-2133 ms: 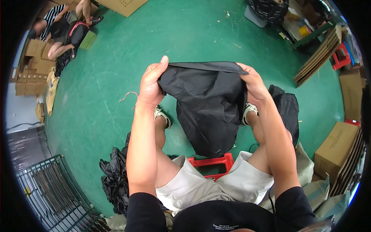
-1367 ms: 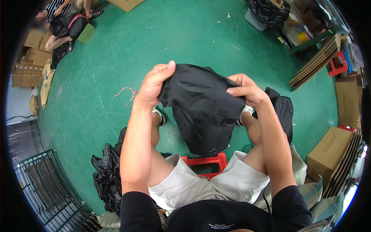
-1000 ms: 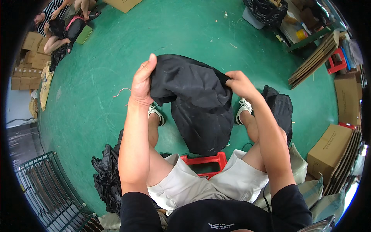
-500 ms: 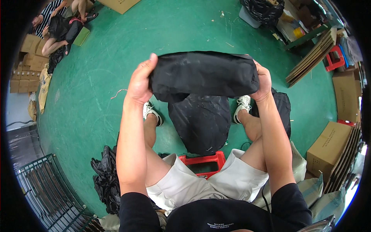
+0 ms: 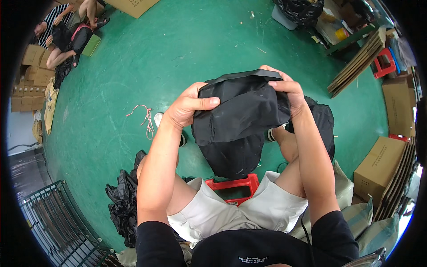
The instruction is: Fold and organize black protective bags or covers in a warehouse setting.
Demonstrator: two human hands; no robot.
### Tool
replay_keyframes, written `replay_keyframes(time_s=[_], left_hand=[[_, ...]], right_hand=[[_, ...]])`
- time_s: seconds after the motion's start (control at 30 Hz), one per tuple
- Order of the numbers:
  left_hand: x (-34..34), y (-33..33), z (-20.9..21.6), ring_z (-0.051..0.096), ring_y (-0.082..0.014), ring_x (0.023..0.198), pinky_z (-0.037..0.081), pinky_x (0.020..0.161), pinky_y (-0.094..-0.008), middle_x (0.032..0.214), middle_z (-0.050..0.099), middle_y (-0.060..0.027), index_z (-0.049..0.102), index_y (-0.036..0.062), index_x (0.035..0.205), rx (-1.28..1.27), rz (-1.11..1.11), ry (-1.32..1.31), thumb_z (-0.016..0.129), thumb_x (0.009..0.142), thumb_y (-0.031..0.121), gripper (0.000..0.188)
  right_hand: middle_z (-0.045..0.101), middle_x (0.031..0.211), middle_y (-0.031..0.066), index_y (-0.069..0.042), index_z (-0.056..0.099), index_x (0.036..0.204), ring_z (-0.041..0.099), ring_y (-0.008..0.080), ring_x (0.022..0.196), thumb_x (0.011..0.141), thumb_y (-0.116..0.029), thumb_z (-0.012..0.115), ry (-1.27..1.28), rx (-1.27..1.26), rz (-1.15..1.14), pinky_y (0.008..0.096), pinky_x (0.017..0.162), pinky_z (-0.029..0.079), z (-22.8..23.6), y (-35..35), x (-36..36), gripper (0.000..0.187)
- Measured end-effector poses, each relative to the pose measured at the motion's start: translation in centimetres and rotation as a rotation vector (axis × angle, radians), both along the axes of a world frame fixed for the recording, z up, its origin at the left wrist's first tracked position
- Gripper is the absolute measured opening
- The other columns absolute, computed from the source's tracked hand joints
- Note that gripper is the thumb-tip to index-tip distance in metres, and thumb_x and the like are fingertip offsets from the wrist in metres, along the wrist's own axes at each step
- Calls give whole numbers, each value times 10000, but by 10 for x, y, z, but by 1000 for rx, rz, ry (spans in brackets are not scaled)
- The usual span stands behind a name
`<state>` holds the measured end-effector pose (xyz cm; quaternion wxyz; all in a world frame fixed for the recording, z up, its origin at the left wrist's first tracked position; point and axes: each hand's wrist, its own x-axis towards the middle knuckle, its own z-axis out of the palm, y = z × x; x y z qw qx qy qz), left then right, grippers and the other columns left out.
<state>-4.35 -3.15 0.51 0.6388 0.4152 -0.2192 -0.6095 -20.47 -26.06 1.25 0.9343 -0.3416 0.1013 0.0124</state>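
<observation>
A black fabric bag (image 5: 242, 109), or a bag-like piece of cloth, hangs folded and creased between my hands above the floor. My left hand (image 5: 189, 107) grips its left upper edge, thumb lying over the near face. At the right upper corner, my right hand (image 5: 287, 91) holds it with the thumb on top and the other fingers partly hidden behind. Below it, another black fabric piece (image 5: 231, 155) lies on the floor between my legs, partly covered by the held one. A red plastic stool (image 5: 238, 187) shows between my thighs.
Black plastic (image 5: 122, 204) lies crumpled by my left leg; more black fabric (image 5: 322, 122) is beside my right. Pink string (image 5: 147, 118) is on the green floor. Flattened cardboard (image 5: 358, 64) and a carton (image 5: 380, 164) stand at right. Another person (image 5: 66, 33) sits far left.
The bag was stretched wide and full-looking; now it is narrower and folded. My hands have come closer together, the left moving right, and the left thumb now lies over the fabric.
</observation>
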Motion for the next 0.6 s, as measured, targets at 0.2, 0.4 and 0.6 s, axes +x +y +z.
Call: replay_keyframes(time_s=[0.2,0.4,0.6], left_hand=[[-6,-2,5,675,-204,881,537,822,-320,1006,683,-143,616,-76,1095,-26,192,165,634,909,267,390],[-1,-3,-3,682,-233,886,550,827,-340,1020,683,-170,624,-81,1080,-62,211,238,534,968,317,423],[4,2,-4,689,-256,908,558,835,-361,1029,683,-187,629,-80,1066,2,295,432,483,991,334,444]], right_hand=[[532,971,-20,-89,481,1101,502,51,912,633,51,610,75,-678,83,203,831,390,3,9,2,505],[627,937,14,-58,565,1068,564,82,838,783,-31,669,184,-753,193,236,786,449,-24,8,3,305],[679,1009,114,41,578,1074,665,178,905,887,-108,614,-75,-1,-29,309,848,530,-16,5,-4,242]])
